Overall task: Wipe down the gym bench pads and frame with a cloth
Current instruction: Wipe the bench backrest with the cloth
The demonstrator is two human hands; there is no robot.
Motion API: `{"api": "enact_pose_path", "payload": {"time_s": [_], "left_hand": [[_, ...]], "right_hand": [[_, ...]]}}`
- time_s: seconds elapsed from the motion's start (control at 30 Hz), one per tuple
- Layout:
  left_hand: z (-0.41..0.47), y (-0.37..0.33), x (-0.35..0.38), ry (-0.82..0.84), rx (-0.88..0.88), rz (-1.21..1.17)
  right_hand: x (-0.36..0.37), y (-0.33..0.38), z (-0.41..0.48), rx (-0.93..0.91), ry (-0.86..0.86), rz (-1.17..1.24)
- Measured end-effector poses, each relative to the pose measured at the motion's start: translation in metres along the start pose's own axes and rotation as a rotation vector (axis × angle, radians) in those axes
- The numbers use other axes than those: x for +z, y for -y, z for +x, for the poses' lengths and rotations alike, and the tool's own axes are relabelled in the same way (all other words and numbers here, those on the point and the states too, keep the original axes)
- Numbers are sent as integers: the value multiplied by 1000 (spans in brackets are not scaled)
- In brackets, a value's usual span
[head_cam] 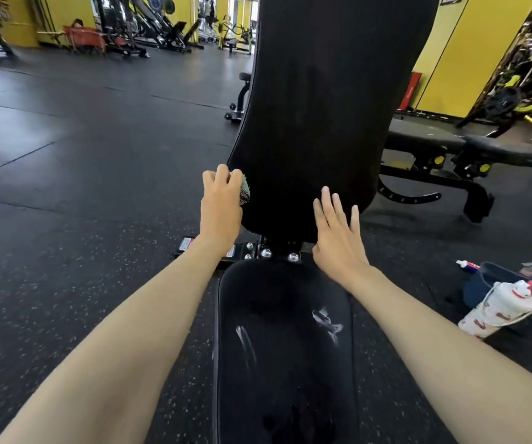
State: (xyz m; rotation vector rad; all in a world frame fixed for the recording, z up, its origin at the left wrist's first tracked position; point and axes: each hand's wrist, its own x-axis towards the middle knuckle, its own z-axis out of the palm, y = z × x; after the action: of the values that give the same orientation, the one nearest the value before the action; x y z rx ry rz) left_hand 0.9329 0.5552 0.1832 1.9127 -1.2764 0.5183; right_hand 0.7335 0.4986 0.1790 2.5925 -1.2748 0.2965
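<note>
Wiping back pad (316,107): left hand (221,203) grip clamped on cloth (245,190) at pad's lower-left edge, right hand (338,238) flat, fingers apart, bracing it; next likely sweep across, then streaked seat pad (284,347).

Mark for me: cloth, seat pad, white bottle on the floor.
cloth (245,191): head view, on the teal patch that shows.
seat pad (284,302): head view, on the bare black middle of its top.
white bottle (498,310): head view, on the middle of its patterned body.
</note>
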Motion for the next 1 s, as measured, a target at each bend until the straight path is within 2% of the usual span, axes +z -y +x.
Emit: {"api": "enact_pose_path", "payload": {"time_s": [0.1, 0.23, 0.3, 0.43, 0.6, 0.7, 0.8, 1.0], "left_hand": [[-13, 6, 3, 162, 103, 109], [-24, 9, 5, 443, 347, 209], [-24, 4, 6, 505, 426, 225], [-17, -19, 18, 349, 621, 134], [-7, -85, 39, 99, 868, -17], [9, -123, 59, -44, 893, -15], [11, -125, 74, -41, 887, 0], [-12, -75, 80, 81, 1054, 118]], "right_hand": [[9, 0, -8, 48, 37, 65], [22, -1, -18, 81, 72, 123], [28, -4, -22, 115, 46, 150], [37, -17, -28, 217, 21, 269], [41, -38, -24, 284, 76, 667], [36, -44, -20, 346, 97, 856], [28, -46, -17, 391, 87, 951], [30, -50, -18, 394, 82, 928]]}}
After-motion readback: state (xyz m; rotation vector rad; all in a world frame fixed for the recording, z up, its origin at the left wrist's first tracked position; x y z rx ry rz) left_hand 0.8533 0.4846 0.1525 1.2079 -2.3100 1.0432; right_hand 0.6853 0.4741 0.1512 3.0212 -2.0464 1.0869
